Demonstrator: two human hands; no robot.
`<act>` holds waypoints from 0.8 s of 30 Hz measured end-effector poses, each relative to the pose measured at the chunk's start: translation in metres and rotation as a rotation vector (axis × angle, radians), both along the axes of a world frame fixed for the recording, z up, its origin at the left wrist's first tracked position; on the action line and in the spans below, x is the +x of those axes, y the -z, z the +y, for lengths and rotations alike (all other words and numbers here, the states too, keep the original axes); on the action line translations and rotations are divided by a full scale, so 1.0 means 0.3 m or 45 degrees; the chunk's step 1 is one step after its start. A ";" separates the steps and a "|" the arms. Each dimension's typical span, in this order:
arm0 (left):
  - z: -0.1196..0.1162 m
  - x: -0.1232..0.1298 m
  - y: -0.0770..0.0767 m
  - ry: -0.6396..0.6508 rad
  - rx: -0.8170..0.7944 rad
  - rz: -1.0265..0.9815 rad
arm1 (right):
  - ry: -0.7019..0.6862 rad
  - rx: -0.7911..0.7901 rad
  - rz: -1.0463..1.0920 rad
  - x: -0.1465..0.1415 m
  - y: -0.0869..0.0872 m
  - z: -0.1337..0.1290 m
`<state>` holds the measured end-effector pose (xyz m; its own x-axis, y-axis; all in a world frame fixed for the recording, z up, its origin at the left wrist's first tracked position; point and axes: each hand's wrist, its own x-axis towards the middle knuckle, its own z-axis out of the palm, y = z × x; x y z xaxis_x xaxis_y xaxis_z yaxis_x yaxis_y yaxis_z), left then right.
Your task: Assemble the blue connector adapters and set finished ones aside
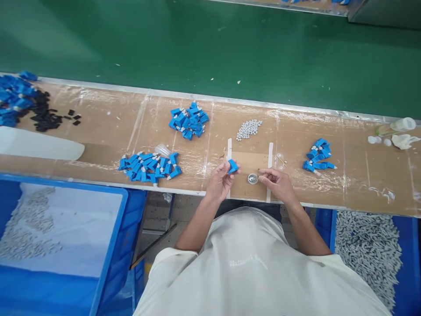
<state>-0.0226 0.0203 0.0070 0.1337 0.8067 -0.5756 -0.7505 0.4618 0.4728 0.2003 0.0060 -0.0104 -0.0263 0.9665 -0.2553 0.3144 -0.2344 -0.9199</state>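
Note:
My left hand (pixel 219 181) grips a small blue plastic piece (pixel 233 166) between thumb and fingers, above the bench's front edge. Close by on the right, my right hand (pixel 276 182) has its thumb and fingertips drawn together in a pinch. Whatever they hold is too small to make out. Just left of those fingertips lies a small round shiny dish (pixel 252 178). Both hands are between two white tape strips (pixel 270 163) on the brown bench top. Beyond them is a loose heap of small grey-white pieces (pixel 249 130).
Blue pieces lie in piles at left (pixel 149 167), behind (pixel 189 120) and right (pixel 318 155). Black pieces (pixel 46 112) sit far left, near a white rolled sheet (pixel 39 144). A bottle (pixel 404 124) lies at right. Blue bins (pixel 123 219) flank me; a green surface (pixel 197 48) runs behind.

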 end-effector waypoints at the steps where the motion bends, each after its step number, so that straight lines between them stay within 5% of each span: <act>1: -0.007 0.000 0.007 0.013 -0.009 -0.006 | -0.014 -0.001 0.007 -0.017 0.010 0.005; 10: -0.035 -0.016 0.041 0.047 -0.060 -0.011 | -0.057 0.241 -0.171 -0.067 0.005 0.010; 18: -0.050 -0.024 0.072 0.063 -0.063 0.009 | -0.294 0.536 -0.307 -0.050 -0.049 -0.016; 24: -0.059 -0.015 0.068 0.096 -0.005 0.019 | -0.157 0.521 -0.211 -0.037 -0.072 0.000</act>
